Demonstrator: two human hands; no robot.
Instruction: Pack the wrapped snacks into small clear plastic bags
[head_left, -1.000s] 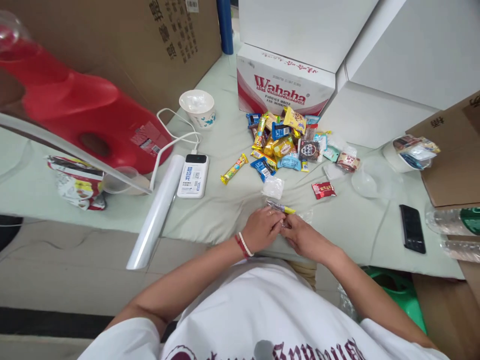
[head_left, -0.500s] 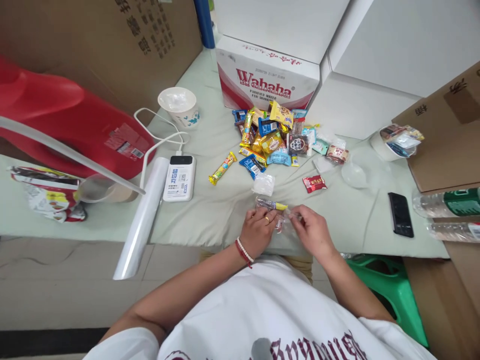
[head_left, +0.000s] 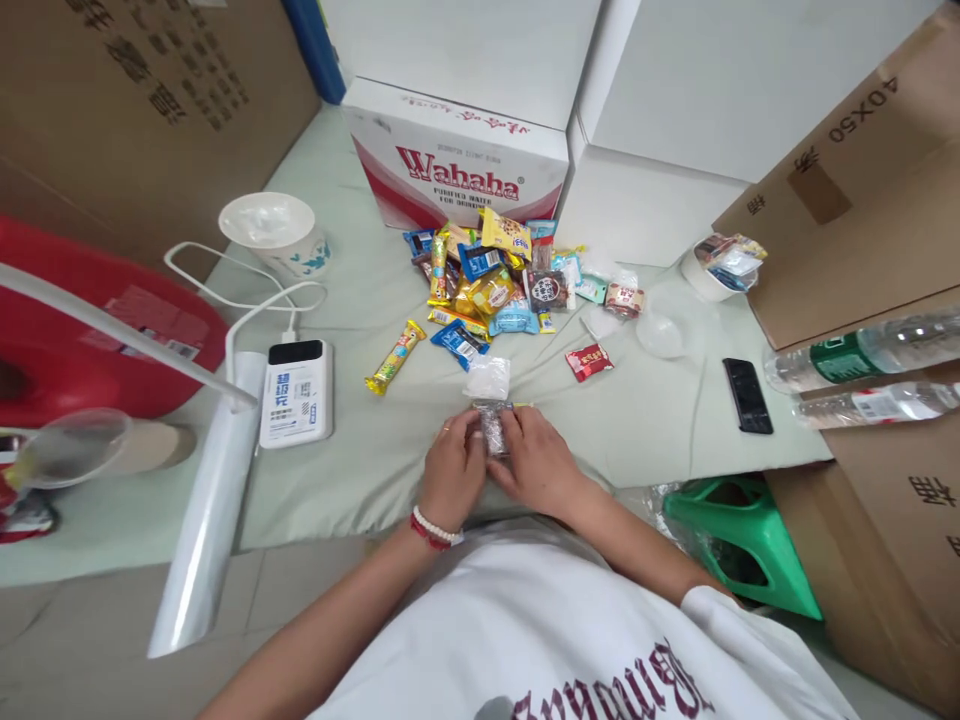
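Observation:
My left hand (head_left: 452,465) and my right hand (head_left: 534,460) meet at the near edge of the cloth-covered table (head_left: 375,300), fingers closed together on a small clear plastic bag (head_left: 493,428) with a snack inside it. A bead bracelet circles my left wrist. Just beyond the hands lies another clear wrapped piece (head_left: 487,378). Farther back sits a pile of wrapped snacks (head_left: 491,285), with a yellow bar (head_left: 394,356) lying to its left and a red packet (head_left: 589,360) to its right.
A Wahaha box (head_left: 457,165) stands behind the pile. A power bank (head_left: 296,392), paper cup (head_left: 276,232) and red jug (head_left: 90,340) are at left. A phone (head_left: 747,395), clear bowl (head_left: 667,330), water bottles (head_left: 862,355) and green stool (head_left: 742,540) are at right.
The view has swung right and down. My hands have drawn closer together over the small bag, and the yellow end seen sticking out earlier is now mostly covered.

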